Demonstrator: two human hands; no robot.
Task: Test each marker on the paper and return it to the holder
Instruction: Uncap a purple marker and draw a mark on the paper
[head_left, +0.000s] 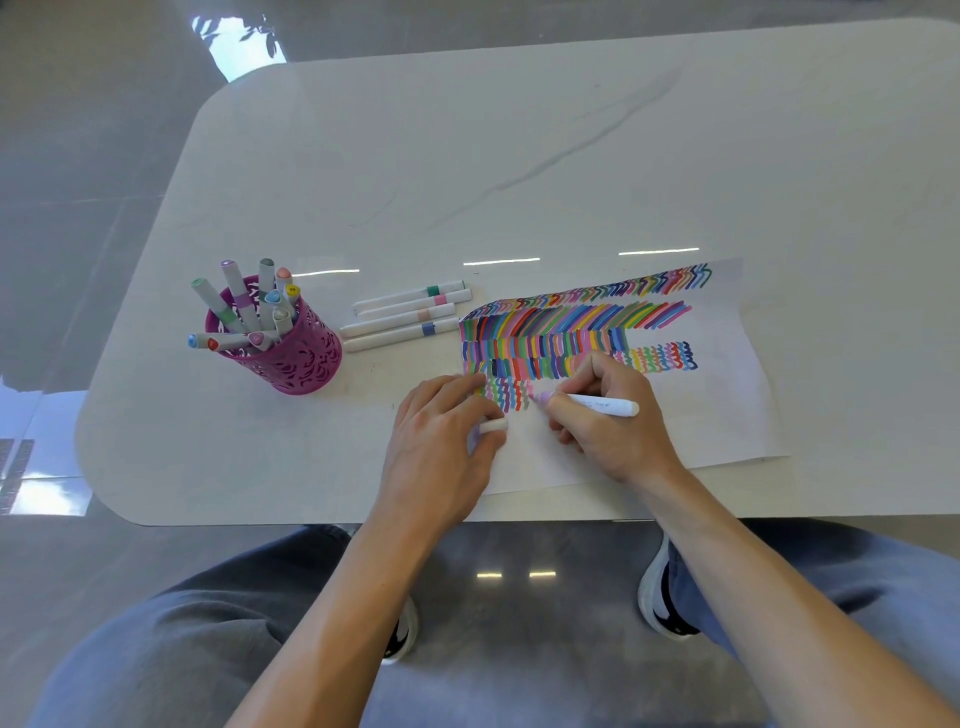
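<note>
Testing ink, seated at a white bench (519, 156).

Working over a paper (727, 415) at the bench's near right, crowded with rows of coloured strokes and squiggles. Off to the left, a magenta holder (301, 358) full of capped markers, with four loose markers (405, 317) lying side by side between it and the paper. Resting the left hand (441, 436) on the paper's left edge, fingers curled round a cap (492, 426). Pinching a lilac-tipped marker (597, 404) in the right hand (608, 415), tip touching the paper just below the lowest squiggles.
</note>
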